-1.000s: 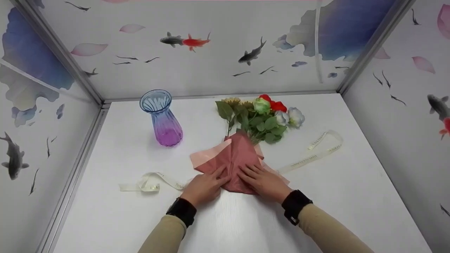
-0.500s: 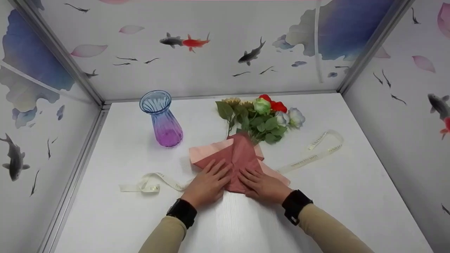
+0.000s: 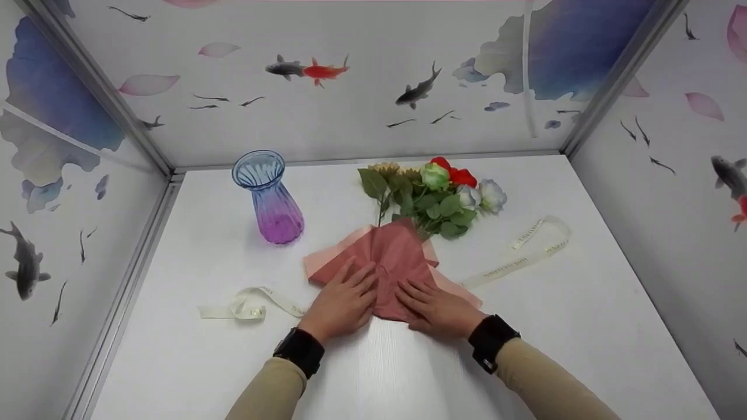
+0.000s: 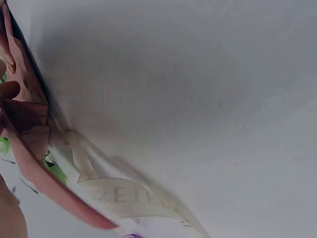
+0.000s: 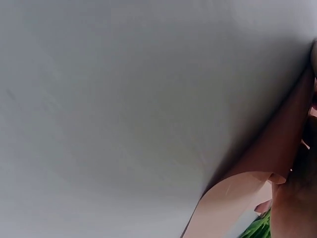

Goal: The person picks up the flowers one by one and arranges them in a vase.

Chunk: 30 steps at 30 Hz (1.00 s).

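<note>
A folded sheet of dusky-pink wrapping paper (image 3: 402,248) with paler pink edges lies on the white table, its top over the stems of a bunch of flowers (image 3: 437,198). My left hand (image 3: 341,306) rests on its lower left part, fingers extended and slightly spread. On the lower right part, my right hand (image 3: 440,309) lies with its fingers stretched across the paper. Cream printed ribbon (image 3: 280,300) emerges left of the paper, and more shows on the right. In the left wrist view, the paper's edge (image 4: 59,196) lifts above the ribbon (image 4: 133,198).
A blue-to-purple glass vase (image 3: 271,204) stands upright at the back left. Looped ribbon (image 3: 505,268) trails across the table's right side. Printed panels (image 3: 362,116) wall the table at the back and both sides.
My left hand has shifted slightly on the paper, its fingers reaching further up. The paper's left flap has spread leftward and its folds have changed. My right hand stays nearly still.
</note>
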Each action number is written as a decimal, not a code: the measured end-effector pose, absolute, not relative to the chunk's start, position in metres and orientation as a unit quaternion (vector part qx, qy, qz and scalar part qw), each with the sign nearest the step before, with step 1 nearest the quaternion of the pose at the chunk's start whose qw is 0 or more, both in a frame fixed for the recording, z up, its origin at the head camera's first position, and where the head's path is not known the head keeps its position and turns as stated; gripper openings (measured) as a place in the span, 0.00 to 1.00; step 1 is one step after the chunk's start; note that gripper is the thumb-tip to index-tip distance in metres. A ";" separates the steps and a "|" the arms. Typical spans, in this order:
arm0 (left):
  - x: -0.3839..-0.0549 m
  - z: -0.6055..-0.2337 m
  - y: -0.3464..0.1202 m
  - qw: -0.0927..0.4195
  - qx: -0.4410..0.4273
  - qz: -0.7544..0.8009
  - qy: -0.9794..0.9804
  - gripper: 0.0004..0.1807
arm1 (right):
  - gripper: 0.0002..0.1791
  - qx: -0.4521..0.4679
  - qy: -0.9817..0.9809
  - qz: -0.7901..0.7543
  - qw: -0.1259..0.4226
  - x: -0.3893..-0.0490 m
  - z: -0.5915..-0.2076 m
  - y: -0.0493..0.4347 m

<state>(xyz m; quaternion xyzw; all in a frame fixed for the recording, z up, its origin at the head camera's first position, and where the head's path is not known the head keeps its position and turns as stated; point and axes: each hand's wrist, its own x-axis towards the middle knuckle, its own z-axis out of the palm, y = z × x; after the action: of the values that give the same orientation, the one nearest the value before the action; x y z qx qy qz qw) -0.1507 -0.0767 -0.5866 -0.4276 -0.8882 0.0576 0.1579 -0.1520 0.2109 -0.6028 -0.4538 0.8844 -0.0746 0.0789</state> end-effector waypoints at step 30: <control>-0.136 -0.594 -0.097 -0.045 -0.287 -0.101 -0.952 0.30 | 0.36 -0.467 0.879 -0.068 0.061 -0.158 -0.600 0.220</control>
<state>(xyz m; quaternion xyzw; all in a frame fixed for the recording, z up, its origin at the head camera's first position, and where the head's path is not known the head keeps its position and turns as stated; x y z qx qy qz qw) -0.1365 -0.0974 -0.5937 -0.2869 -0.9516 -0.1008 -0.0447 -0.1577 0.2201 -0.6004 -0.4671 0.8795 -0.0680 0.0609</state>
